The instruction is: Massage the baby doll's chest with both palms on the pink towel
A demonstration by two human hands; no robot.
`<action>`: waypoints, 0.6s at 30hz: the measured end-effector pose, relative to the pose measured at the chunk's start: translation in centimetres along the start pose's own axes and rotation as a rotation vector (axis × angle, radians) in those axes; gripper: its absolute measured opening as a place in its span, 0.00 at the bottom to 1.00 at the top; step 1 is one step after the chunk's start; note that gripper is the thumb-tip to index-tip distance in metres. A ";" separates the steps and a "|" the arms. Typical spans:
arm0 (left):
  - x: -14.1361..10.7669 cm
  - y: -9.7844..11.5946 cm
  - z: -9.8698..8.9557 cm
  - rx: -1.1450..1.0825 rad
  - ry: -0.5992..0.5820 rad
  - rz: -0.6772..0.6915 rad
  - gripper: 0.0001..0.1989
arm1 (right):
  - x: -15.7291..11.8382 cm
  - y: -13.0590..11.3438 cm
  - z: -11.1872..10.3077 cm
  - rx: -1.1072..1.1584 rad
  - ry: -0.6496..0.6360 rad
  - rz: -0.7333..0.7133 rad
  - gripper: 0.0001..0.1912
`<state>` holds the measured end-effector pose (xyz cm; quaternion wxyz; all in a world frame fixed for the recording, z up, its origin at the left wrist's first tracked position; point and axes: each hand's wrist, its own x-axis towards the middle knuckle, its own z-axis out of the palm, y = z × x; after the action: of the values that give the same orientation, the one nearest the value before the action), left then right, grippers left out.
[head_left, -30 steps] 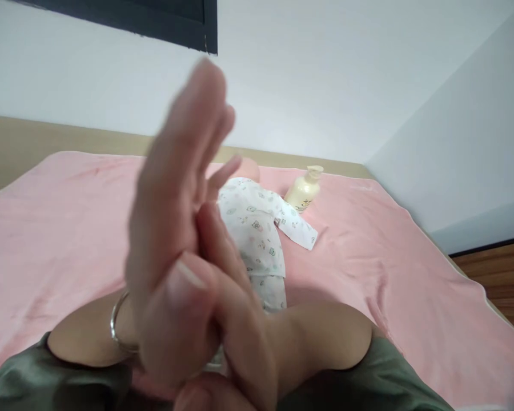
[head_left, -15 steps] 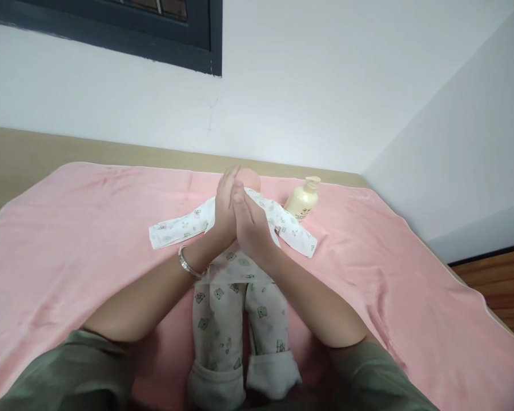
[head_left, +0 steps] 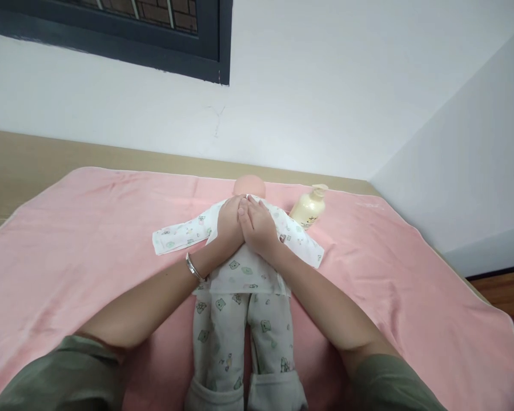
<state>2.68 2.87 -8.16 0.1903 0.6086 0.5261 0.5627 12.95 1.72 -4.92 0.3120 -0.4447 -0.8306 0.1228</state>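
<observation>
A doll with a smooth pinkish head [head_left: 249, 185] lies in a white printed top [head_left: 240, 278] and matching trousers [head_left: 227, 331], sleeves spread sideways. My left hand [head_left: 230, 221] and my right hand [head_left: 260, 227] rest side by side on the upper part of the top, just below the head. Their inner edges touch, and the right thumb lies where they meet. Both hands have extended fingers and neither grips anything. I cannot tell whether the doll's front or back faces up. A cream pump bottle [head_left: 309, 209] lies tilted beside the sleeve on the right.
Under the doll spreads a wrinkled pink blanket [head_left: 89, 245] on a light wooden surface [head_left: 34, 154]. Behind it is a white wall [head_left: 304, 97] with a dark-framed window [head_left: 214, 40] at the upper left. Brown wood [head_left: 509, 297] shows at the right edge.
Both hands have come down from a raised, palms-facing pose and now lie flatter on the doll's top. The camera view has shifted slightly, showing more of the window.
</observation>
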 end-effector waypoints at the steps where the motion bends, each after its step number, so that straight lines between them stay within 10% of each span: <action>1: -0.3 0.5 -0.3 0.027 -0.010 0.011 0.22 | 0.2 0.6 0.0 0.014 0.002 -0.002 0.27; 8: -2.7 3.5 -1.5 0.205 -0.118 0.120 0.25 | 0.9 2.7 0.7 -0.068 0.042 0.023 0.25; 18: -2.4 2.0 -2.6 -0.037 -0.045 -0.223 0.25 | -4.4 -1.1 -0.8 -0.244 -0.070 -0.119 0.27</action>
<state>1.63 -0.84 -6.93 0.2747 0.5550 0.5757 0.5339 14.50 -2.59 -5.56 0.2330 -0.4246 -0.8747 0.0176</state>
